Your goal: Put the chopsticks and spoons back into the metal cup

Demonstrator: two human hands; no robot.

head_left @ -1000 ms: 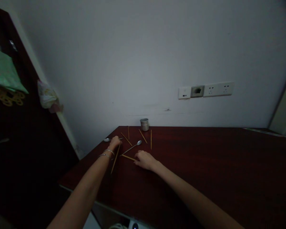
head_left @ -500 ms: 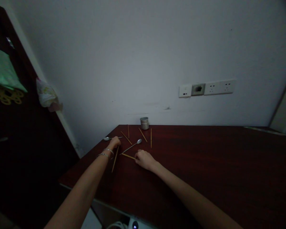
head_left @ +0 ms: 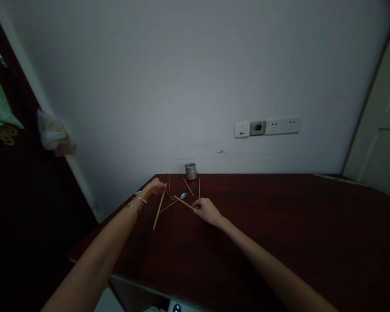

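My left hand [head_left: 156, 186], with bangles on its wrist, pinches the upper end of a wooden chopstick [head_left: 158, 211] that slants down toward me. In my right hand [head_left: 207, 209] is the near end of another chopstick [head_left: 183, 202], its free end pointing left and crossing in front of a long-handled metal spoon [head_left: 183, 196]. A second spoon [head_left: 137, 193] lies mostly behind my left hand. Several more chopsticks [head_left: 188, 187] are scattered on the dark red table [head_left: 247, 234]. Behind them stands a metal cup [head_left: 190, 172]; its inside cannot be made out.
The wall with sockets [head_left: 266, 127] runs along the table's back edge. To the left is a dark door, with a plastic bag [head_left: 53, 133] hanging beside it. A white device [head_left: 177, 307] sits below the front edge.
Both hands have lifted their chopsticks and moved away from me. The right-hand chopstick now passes over the spoon's handle. The camera view has shifted slightly.
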